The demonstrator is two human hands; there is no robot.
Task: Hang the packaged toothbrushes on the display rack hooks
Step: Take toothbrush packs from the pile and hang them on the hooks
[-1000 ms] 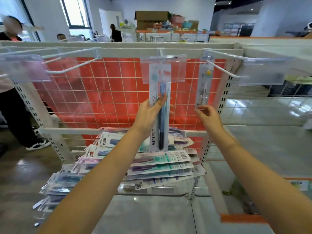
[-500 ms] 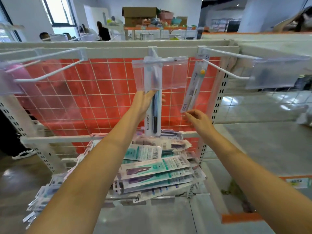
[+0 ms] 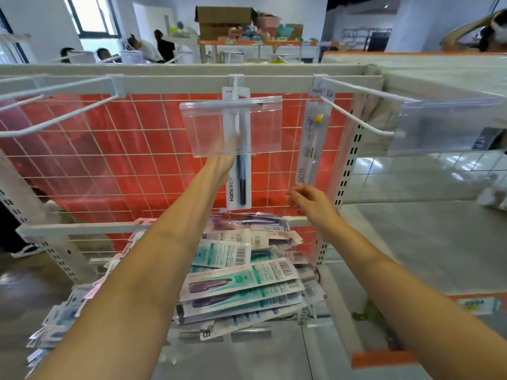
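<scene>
I'm watching two packs go onto the rack [image 3: 192, 83] at once, and the step in hand looks like seating them fully: each header hole should ride back along its hook to the bar before anything lets go, and the release should be gentle so the packs hang plumb instead of swinging. The dark pack [image 3: 238, 176] hangs on the middle hook [image 3: 235, 86], behind the clear tag holder [image 3: 231, 124], roughly upright. My left hand [image 3: 223, 163] is up against its left edge, fingers partly hidden behind the holder and blurred, so I cannot tell whether they pinch the pack or merely steady it. I'd keep light contact there until the pack stops moving. The white pack [image 3: 311, 144] hangs from the right hook [image 3: 356, 116] near the bar, tilted slightly, its bottom toward the left. My right hand [image 3: 310, 201] sits just below that bottom edge, fingers loosely curled, holding nothing that I can see; it seems clear of the pack or barely grazing it. The left hook [image 3: 55, 116] is bare. The supply pile [image 3: 241, 278] lies on the lower shelf under both forearms, so the next pack is a short reach down
</scene>
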